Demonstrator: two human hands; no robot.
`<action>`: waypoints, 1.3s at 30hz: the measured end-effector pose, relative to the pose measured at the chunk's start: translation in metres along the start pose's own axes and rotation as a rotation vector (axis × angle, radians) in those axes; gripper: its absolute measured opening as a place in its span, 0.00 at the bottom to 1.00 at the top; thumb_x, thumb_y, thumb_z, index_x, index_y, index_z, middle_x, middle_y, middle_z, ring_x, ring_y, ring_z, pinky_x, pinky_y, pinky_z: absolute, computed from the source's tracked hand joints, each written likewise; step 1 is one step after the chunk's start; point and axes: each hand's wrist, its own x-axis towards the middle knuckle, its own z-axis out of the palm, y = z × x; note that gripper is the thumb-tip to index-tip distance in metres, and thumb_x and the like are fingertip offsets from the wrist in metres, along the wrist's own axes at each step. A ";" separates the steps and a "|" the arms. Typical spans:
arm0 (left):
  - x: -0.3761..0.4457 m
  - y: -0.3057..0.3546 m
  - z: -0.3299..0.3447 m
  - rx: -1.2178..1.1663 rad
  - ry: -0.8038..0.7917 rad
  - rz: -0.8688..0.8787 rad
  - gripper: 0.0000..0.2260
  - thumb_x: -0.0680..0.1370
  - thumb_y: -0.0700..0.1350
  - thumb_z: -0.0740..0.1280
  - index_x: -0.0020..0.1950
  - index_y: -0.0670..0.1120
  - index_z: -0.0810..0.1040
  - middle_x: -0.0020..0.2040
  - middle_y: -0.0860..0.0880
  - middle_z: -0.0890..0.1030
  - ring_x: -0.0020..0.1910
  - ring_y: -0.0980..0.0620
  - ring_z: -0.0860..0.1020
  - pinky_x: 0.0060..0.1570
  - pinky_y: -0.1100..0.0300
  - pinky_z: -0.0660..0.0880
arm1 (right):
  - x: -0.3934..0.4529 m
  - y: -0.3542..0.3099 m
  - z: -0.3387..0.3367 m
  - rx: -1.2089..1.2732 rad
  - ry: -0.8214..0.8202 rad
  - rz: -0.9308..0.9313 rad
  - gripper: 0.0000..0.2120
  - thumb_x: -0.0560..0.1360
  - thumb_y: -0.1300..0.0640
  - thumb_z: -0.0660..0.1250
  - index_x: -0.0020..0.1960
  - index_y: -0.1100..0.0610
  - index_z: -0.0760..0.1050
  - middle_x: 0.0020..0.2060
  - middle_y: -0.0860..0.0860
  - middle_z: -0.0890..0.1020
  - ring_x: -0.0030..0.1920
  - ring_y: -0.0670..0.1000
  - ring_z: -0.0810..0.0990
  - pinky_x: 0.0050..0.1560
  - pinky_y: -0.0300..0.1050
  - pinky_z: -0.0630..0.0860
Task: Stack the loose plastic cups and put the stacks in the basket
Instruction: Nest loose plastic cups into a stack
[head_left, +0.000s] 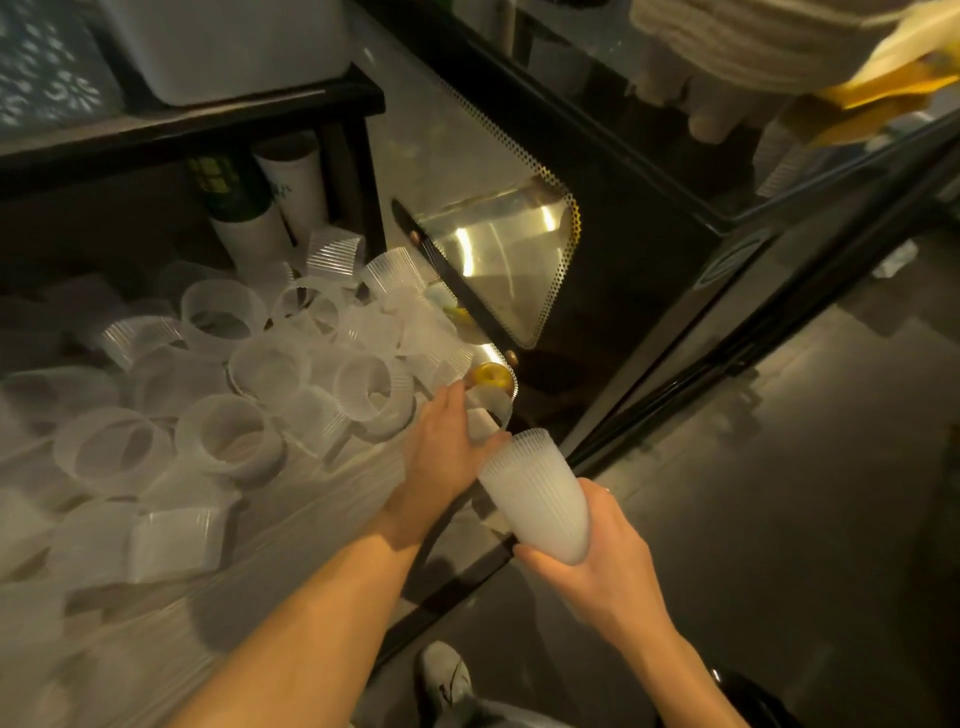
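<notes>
Both forearms are bare and reach forward from the lower edge; the left hand (451, 451) stretches ahead to the edge of the worktop (311, 499), its fingers curled round one cup (485, 415); the right hand (592, 558), nearer and off that edge, grips the stack of cups (537, 493) from beneath, wrist bent upward.

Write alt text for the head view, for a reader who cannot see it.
The right hand grips a stack of ribbed plastic cups, while the left hand pinches a single cup at the edge of a heap of loose cups.
</notes>
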 end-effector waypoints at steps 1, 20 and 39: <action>-0.003 -0.001 -0.002 -0.039 0.009 0.004 0.34 0.72 0.60 0.73 0.72 0.50 0.65 0.67 0.50 0.72 0.65 0.50 0.73 0.62 0.52 0.74 | 0.001 -0.002 0.001 -0.002 -0.004 -0.001 0.36 0.59 0.27 0.67 0.60 0.33 0.54 0.53 0.36 0.68 0.53 0.43 0.73 0.49 0.39 0.75; -0.098 -0.025 -0.130 -0.715 0.144 -0.108 0.28 0.67 0.62 0.68 0.67 0.59 0.72 0.57 0.60 0.78 0.57 0.64 0.76 0.53 0.69 0.73 | 0.025 -0.063 0.024 -0.157 -0.252 -0.296 0.45 0.61 0.28 0.71 0.71 0.41 0.58 0.59 0.38 0.68 0.59 0.42 0.71 0.59 0.44 0.76; -0.170 -0.086 -0.148 -0.382 0.578 -0.477 0.32 0.70 0.70 0.66 0.68 0.55 0.68 0.56 0.56 0.76 0.52 0.57 0.77 0.51 0.60 0.76 | 0.023 -0.110 0.073 -0.046 -0.437 -0.505 0.37 0.63 0.35 0.75 0.64 0.35 0.57 0.56 0.37 0.69 0.55 0.41 0.71 0.52 0.43 0.73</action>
